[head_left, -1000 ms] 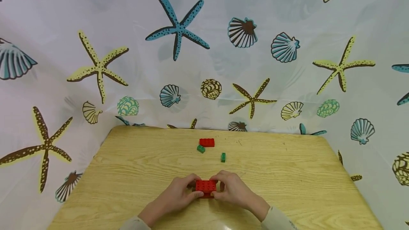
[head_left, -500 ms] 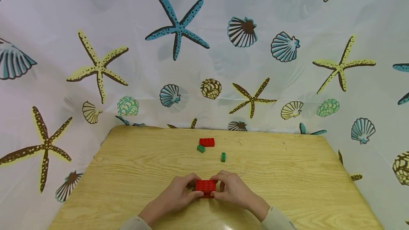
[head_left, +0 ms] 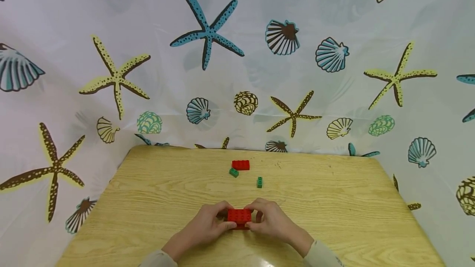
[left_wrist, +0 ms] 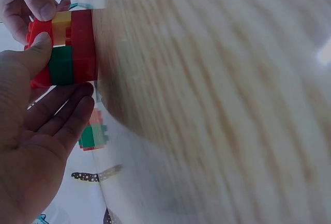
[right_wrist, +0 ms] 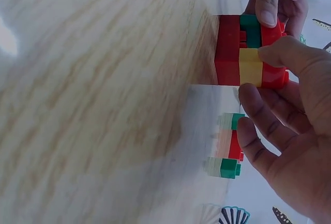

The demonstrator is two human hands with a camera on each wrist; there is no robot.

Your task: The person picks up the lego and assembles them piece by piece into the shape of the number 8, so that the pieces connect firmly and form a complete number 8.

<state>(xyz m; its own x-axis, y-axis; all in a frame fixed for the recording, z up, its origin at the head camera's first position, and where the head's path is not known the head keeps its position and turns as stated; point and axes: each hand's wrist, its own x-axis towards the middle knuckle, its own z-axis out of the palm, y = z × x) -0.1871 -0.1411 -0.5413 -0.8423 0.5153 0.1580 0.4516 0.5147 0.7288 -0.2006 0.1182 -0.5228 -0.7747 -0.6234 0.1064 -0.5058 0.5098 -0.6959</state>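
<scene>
A small stack of toy building bricks stands on the table in front of the person. Its top is a red brick [head_left: 239, 216] with studs facing up. Below that, a green brick [left_wrist: 61, 65] sits on the left side and a yellow brick [right_wrist: 250, 68] on the right, with a gap between them. Another red brick [left_wrist: 84, 45] forms the base. The left hand [head_left: 205, 223] pinches the top red brick at its left end, thumb on the near side. At the right end, the right hand [head_left: 272, 221] pinches the same brick; its lower fingers spread loosely beside the stack.
Farther back on the wooden table [head_left: 167, 188] lie a loose red brick [head_left: 241, 165], a small green brick [head_left: 233, 172] close to it, and a second small green brick [head_left: 259, 182] nearer the hands. A curtain [head_left: 159, 73] printed with starfish and shells surrounds the table's back and sides.
</scene>
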